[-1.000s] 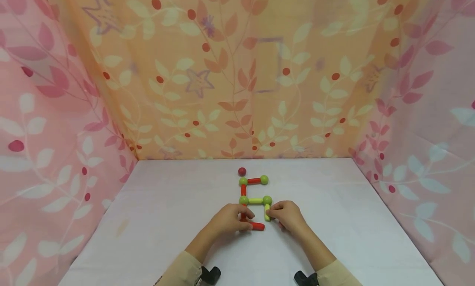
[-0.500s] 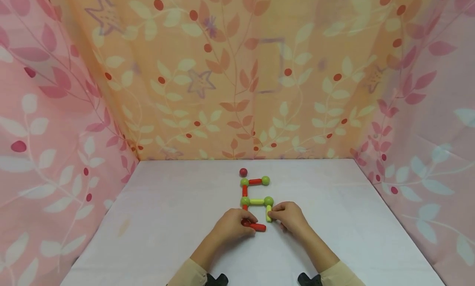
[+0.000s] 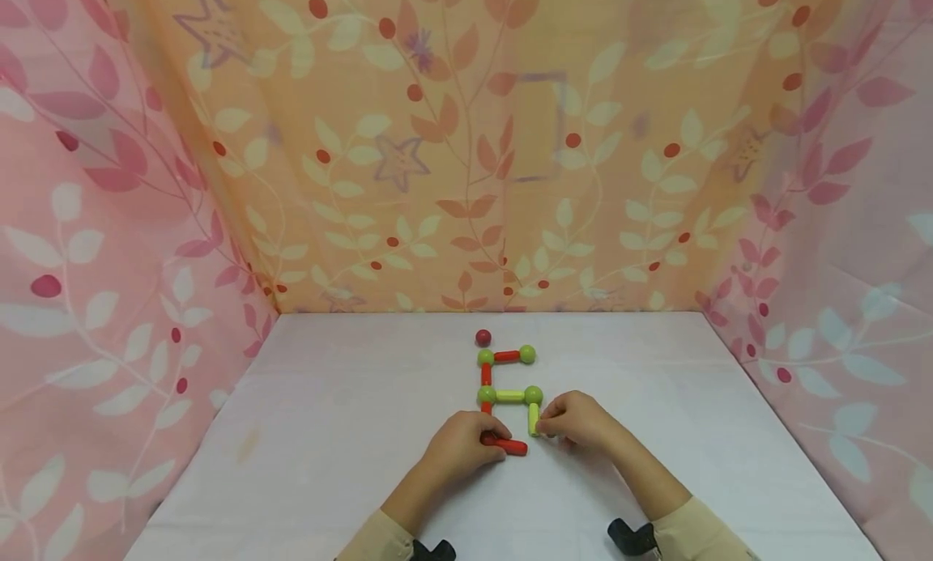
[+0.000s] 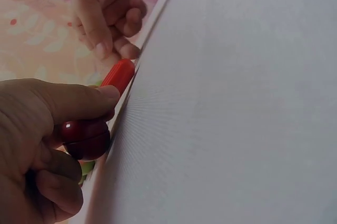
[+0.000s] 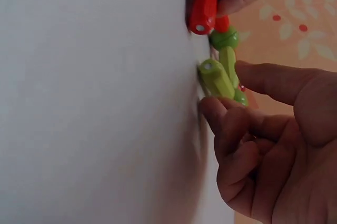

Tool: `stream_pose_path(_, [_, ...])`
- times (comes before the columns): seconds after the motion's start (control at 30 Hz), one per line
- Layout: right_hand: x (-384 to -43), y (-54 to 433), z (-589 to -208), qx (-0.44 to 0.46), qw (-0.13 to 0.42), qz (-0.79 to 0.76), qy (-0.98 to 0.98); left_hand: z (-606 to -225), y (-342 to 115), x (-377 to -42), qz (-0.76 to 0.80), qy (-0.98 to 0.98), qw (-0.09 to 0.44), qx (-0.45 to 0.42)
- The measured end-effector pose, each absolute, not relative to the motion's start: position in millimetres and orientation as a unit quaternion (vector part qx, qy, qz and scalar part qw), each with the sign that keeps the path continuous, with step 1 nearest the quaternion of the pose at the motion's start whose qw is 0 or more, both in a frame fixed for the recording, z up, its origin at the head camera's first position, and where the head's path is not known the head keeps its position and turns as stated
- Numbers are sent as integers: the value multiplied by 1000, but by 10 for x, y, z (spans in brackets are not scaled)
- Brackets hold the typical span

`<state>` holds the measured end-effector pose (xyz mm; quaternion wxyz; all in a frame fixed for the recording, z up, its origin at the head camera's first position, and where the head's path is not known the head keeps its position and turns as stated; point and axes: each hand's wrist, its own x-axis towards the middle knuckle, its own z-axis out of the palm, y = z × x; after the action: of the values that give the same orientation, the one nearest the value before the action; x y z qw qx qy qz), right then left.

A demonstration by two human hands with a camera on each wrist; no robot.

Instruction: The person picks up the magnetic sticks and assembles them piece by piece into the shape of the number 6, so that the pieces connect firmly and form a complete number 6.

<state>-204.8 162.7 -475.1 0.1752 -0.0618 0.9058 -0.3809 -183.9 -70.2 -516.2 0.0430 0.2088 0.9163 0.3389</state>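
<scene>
Magnetic sticks and balls form a flat angular figure on the table. My left hand (image 3: 459, 448) grips its lower left corner, thumb and fingers around a dark red ball (image 4: 87, 137). A red magnetic stick (image 3: 514, 448) points right from that ball, its silver end bare in the right wrist view. My right hand (image 3: 581, 422) is beside a yellow-green stick (image 3: 534, 418) that hangs from a green ball (image 3: 534, 394). In the right wrist view, thumb and forefinger are spread apart either side of that stick's free end (image 5: 213, 74). The left fingers partly hide a vertical red stick (image 3: 486, 408).
Farther up the figure are a green corner ball (image 3: 486, 357), a red stick (image 3: 506, 356) and another green ball (image 3: 528, 354). A loose dark red ball (image 3: 483, 337) lies just behind it. Patterned cloth (image 3: 466, 180) walls the white table (image 3: 350, 383) at back and sides.
My right fingers have loosened from the yellow-green stick and shifted slightly right. My left hand has slid a little down around the dark red corner ball. The view has drifted slightly.
</scene>
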Motion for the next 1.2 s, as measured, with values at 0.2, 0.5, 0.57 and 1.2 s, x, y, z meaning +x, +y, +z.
stream_pose_path(0.2, [-2321, 1632, -4377, -197, 162, -271, 928, -5160, -716, -1844, 352, 913, 52, 198])
stream_pose_path(0.5, [-2943, 1402, -3946, -327, 101, -155, 927, -5197, -743, -1861, 385, 898, 54, 207])
stream_pose_path(0.57, [-3096, 1324, -3903, -340, 91, -156, 923, -5199, -749, -1858, 389, 896, 54, 206])
stream_pose_path(1.2, [-4068, 919, -4363, -288, 76, -365, 882, -5197, -763, -1844, 395, 896, 70, 191])
